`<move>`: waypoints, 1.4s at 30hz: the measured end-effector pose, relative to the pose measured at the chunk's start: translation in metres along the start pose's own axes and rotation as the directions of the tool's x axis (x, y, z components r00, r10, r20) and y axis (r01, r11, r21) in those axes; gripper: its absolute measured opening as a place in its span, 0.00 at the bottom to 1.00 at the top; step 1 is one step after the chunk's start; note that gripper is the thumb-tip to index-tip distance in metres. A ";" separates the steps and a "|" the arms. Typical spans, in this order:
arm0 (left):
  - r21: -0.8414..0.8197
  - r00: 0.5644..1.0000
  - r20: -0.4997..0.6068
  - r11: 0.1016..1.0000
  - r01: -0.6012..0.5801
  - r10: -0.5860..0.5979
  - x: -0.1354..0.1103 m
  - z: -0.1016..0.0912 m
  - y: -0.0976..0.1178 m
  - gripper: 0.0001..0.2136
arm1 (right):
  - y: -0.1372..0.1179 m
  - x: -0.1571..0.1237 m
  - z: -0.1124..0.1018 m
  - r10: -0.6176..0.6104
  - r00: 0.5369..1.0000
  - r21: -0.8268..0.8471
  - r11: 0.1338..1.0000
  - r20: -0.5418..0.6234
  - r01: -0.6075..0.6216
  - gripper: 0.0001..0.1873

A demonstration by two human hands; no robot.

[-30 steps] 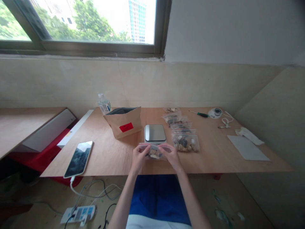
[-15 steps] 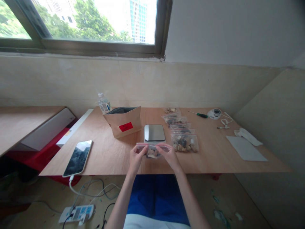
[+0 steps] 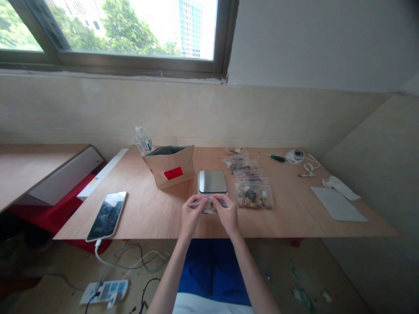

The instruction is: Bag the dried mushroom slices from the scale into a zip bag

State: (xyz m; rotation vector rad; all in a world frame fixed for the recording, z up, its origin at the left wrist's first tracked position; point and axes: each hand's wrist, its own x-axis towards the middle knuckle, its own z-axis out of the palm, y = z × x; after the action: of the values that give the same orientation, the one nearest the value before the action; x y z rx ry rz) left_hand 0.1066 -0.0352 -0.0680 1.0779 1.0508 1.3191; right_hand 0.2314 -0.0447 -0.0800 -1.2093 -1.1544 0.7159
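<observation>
A small clear zip bag (image 3: 210,208) with light brown pieces inside is held near the table's front edge. My left hand (image 3: 192,213) pinches its top edge on one side, and my right hand (image 3: 227,213) pinches the same edge on the other, thumbs close together at the middle. The bag's rim bows outward beside each hand; my fingers hide much of it. Just beyond the hands lies a flat digital scale (image 3: 212,181) with a shiny metal top. To the right, a filled zip bag (image 3: 254,196) lies at the front of a row of similar bags.
An open brown paper pouch (image 3: 173,168) with a red label stands left of the scale, a plastic bottle (image 3: 143,141) behind it. A phone (image 3: 107,216) on a cable lies at left. At right are a screwdriver (image 3: 277,158), a white camera (image 3: 294,156) and a white sheet (image 3: 338,203).
Both hands have come closer together along the bag's top edge, which now bows open at the sides instead of lying straight. Other things on the table stay put.
</observation>
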 end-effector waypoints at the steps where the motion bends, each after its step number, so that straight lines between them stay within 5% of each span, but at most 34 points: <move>1: 0.001 1.000 0.003 1.000 0.000 0.000 0.000 0.000 0.000 0.11 | -0.001 -0.001 0.000 0.002 1.000 0.011 1.000 -0.006 -0.002 0.11; 8: 0.016 1.000 0.019 1.000 0.002 -0.003 0.001 -0.004 -0.004 0.11 | -0.004 0.001 0.000 0.067 0.992 0.061 0.995 0.106 -0.074 0.10; 18: 0.095 0.989 -0.093 0.990 -0.107 0.116 0.000 0.007 -0.003 0.10 | -0.003 0.002 0.003 0.000 1.000 -0.006 1.000 0.027 0.000 0.14; 22: 0.096 0.993 -0.073 0.992 -0.083 0.090 0.001 0.001 -0.001 0.11 | 0.000 0.004 -0.011 0.007 0.997 -0.062 0.998 0.073 -0.002 0.18; 26: 0.096 0.996 -0.029 0.992 -0.082 0.085 -0.001 -0.001 0.003 0.10 | 0.005 0.006 -0.020 -0.057 0.997 -0.204 0.978 -0.048 0.046 0.18; 29: 0.035 0.996 -0.020 0.996 -0.082 0.083 -0.003 0.001 0.005 0.10 | 0.001 0.007 -0.024 -0.088 0.995 -0.230 0.970 -0.056 0.073 0.18; 35: -0.070 0.996 -0.088 0.997 -0.037 0.030 -0.001 -0.002 0.006 0.15 | -0.009 0.007 -0.038 -0.001 0.994 -0.127 0.992 0.112 0.015 0.24; 42: -0.245 0.995 -0.026 0.966 0.083 -0.092 0.001 0.008 0.007 0.23 | -0.015 0.009 -0.045 0.091 0.996 -0.032 0.995 0.020 -0.091 0.29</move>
State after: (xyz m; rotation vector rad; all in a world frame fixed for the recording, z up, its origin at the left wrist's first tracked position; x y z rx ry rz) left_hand 0.1133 -0.0343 -0.0596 0.8173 0.9250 1.3614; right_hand 0.2744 -0.0552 -0.0606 -1.2901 -1.1374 0.7832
